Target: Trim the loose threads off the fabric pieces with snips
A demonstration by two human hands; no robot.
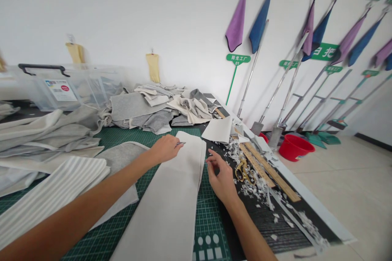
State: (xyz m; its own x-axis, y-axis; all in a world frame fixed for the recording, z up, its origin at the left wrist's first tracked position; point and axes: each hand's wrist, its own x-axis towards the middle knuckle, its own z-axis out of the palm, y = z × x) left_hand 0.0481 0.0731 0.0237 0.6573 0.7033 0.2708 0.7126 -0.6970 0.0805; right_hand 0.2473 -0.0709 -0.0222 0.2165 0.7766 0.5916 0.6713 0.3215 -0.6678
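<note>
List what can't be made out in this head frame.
- Thin grey tool in the left hand: too small to identify.
- Right hand fingers: edge-on, contact with the long pale grey fabric strip unclear.
- Clear plastic storage bin: label illegible, contents blurred.
- Gold-handled scissors: blades buried in scraps.

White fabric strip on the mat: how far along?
Done: the white fabric strip lies flat with a rounded end, trimmings beside the scissors. In hand: left hand holds a small metal tool on it; right hand at its edge. Left: heaped fabric behind.
</note>
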